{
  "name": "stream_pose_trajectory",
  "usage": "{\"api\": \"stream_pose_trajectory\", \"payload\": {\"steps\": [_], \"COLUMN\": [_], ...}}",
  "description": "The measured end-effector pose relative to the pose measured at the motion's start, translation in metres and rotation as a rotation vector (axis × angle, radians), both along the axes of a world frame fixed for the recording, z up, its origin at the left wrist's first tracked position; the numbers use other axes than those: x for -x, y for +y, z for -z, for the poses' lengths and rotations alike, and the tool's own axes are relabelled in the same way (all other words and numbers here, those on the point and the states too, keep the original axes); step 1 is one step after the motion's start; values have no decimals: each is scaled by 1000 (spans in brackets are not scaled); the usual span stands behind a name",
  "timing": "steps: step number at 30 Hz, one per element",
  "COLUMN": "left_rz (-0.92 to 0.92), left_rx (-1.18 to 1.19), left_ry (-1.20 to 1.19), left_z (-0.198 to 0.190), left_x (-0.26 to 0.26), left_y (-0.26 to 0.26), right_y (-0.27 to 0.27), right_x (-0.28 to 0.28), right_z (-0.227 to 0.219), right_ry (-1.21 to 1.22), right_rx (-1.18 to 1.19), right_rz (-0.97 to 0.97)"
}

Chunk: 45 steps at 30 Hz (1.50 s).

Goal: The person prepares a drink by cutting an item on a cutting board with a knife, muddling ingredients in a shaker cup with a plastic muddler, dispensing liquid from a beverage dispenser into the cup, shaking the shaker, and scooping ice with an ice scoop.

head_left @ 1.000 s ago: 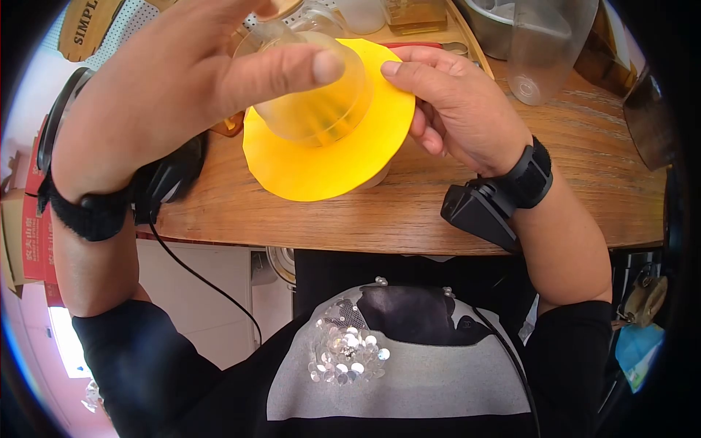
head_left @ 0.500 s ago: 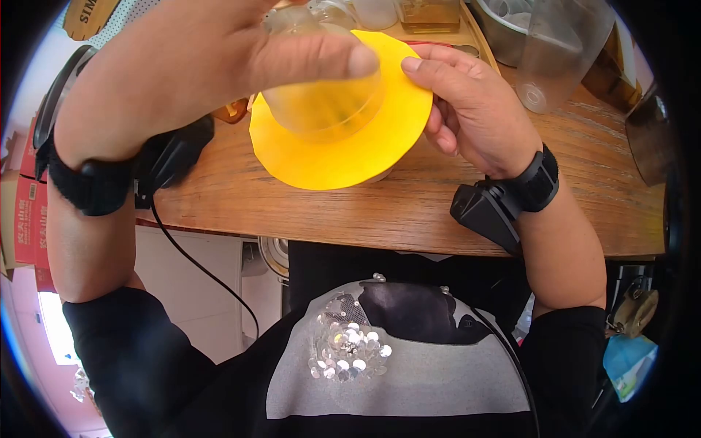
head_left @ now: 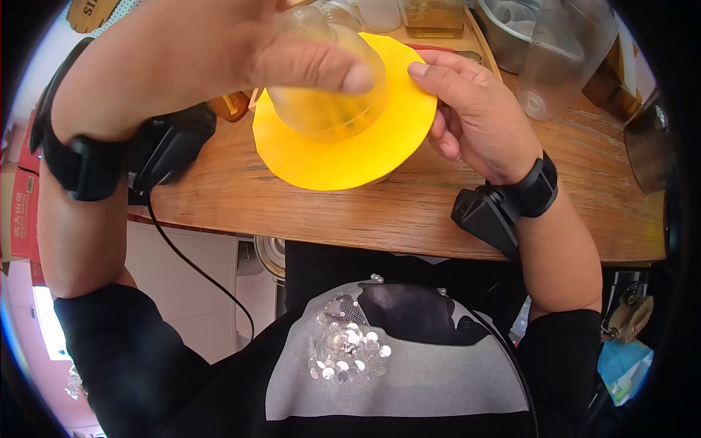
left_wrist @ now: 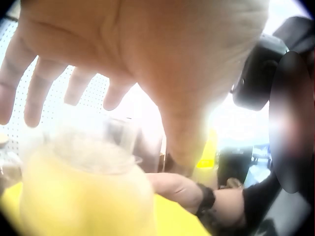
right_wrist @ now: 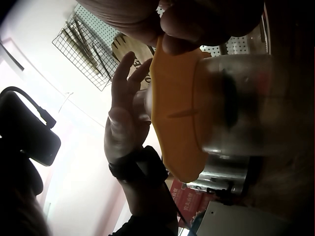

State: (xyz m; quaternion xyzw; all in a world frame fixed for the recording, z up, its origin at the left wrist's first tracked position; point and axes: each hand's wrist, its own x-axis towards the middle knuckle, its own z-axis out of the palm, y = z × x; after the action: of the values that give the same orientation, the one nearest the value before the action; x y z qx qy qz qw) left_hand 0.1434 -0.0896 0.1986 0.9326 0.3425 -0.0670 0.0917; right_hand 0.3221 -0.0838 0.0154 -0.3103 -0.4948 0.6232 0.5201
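A thin yellow disc (head_left: 321, 164) with a slightly angular edge lies level over the table. On its middle stands a translucent plastic container (head_left: 332, 120), narrower towards the top. In the right wrist view a clear jar (right_wrist: 234, 108) shows directly under the disc (right_wrist: 174, 118). My right hand (head_left: 475, 98) pinches the disc's right edge, thumb on top and fingers below. My left hand (head_left: 226, 58) hovers over the container with its thumb stretched across it. Its fingers (left_wrist: 44, 88) are straight and spread in the left wrist view, with nothing in the palm.
A tall clear plastic cup (head_left: 558, 73) stands on the wooden table (head_left: 438, 208) to the right. Behind it is a metal bowl (head_left: 504, 22). A wooden tray (head_left: 478, 44) with a jar of amber liquid (head_left: 434, 18) lies at the back. An orange object (head_left: 232, 107) sits at left.
Over the second the view shifted a little, and the disc with the container appears slightly further right. My left hand stays above the container; my right keeps its pinch on the edge.
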Motion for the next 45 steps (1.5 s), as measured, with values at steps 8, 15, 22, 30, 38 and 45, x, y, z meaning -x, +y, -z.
{"api": "stream_pose_trajectory", "payload": {"steps": [8,15,22,30,38,45], "left_rz": [318,208,54,606,266,489], "left_rx": [-264,-98,-201,-96,-4,-295], "left_ry": [-45,182,105,74,1,16], "left_z": [41,-4,34,9,30,33], "left_x": [33,-4,31,15,33,28], "left_y": [49,-4,47,49,51,47], "right_y": [0,1,2,0,0,9], "right_x": [0,0,1,2,2,0], "right_z": [-1,-1,1,-2,-2,-6], "right_ry": [-10,7,-5,-23,-28,-58], "right_rx": [-14,-3,-23,-16,-30,-12], "right_rz": [-22,-12,-4,23,11,29]}}
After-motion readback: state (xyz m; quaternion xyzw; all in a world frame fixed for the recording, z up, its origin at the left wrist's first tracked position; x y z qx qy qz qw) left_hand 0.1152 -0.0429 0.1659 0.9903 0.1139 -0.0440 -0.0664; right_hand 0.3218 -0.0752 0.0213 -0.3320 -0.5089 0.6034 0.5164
